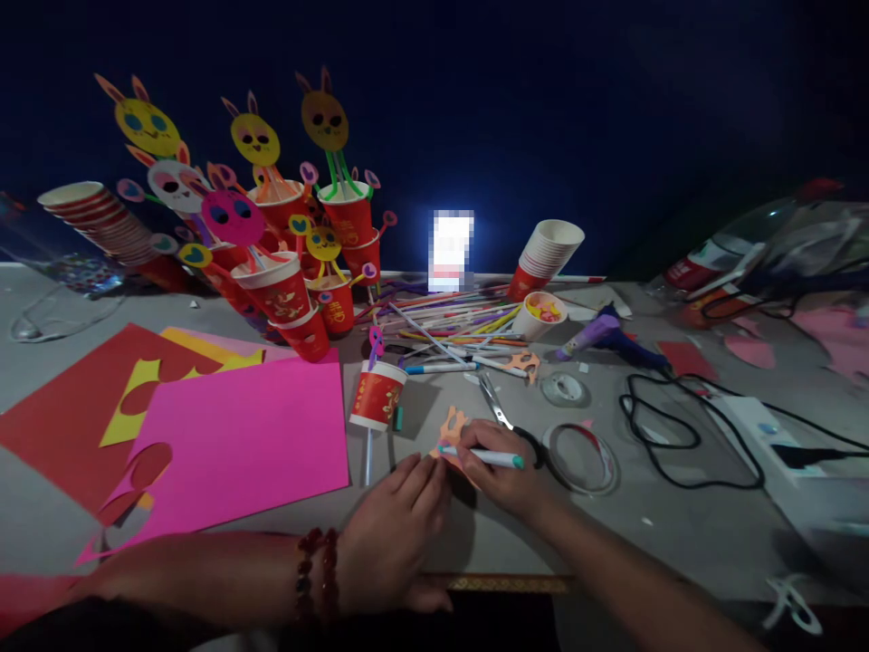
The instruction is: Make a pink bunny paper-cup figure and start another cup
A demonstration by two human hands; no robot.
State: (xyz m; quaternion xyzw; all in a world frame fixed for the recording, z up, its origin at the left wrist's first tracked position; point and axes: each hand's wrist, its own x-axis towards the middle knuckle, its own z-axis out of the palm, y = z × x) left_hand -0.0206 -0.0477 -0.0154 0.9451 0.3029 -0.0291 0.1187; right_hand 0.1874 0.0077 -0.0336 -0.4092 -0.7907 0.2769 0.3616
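Note:
My right hand [506,475] is closed around a white pen with a teal cap [482,455], its tip over a small orange paper cutout [452,427] on the grey table [679,534]. My left hand [397,534], with a red bead bracelet at the wrist, rests palm down with its fingers flat on the table, the fingertips touching the edge of the cutout. A red paper cup [377,396] on a straw stands just left of the cutout. Scissors [506,418] lie just beyond my right hand.
Pink [251,435], red and yellow paper sheets lie at left. Behind them stand red cups with bunny faces [272,226]. A cup stack [549,254], a pile of straws [448,321], a purple glue gun [604,337], tape rings [580,453] and black cables with a power strip [753,426] fill the right.

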